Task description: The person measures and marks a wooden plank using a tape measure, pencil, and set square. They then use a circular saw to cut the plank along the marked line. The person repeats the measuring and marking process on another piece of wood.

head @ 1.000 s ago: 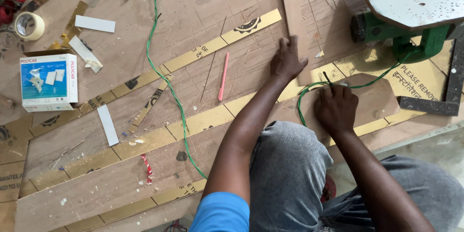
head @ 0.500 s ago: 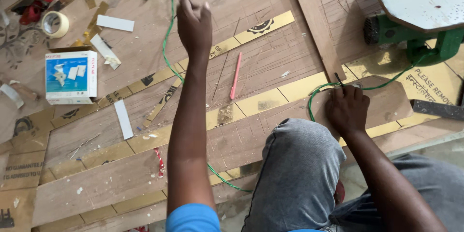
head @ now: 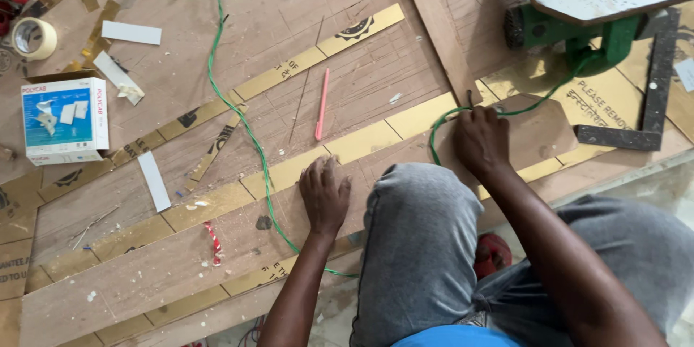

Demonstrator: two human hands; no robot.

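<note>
Plywood strip (head: pixel 181 260) long, brown, scratched; left hand (head: pixel 325 195) flat, spread on it; right hand (head: pixel 481 141) pinching green cable (head: pixel 238 119).

Open board surface lies between the left hand (head: pixel 324 193) and the pink pencil (head: pixel 322 103). A green cord (head: pixel 238 119) crosses just left of that hand. The raised knee (head: pixel 419 224) separates both hands. Beyond the right hand (head: pixel 480 139), a green machine (head: pixel 571 32) and steel square (head: pixel 650 94) block passage.

Blue shirt, grey trousers, bare forearms
</note>
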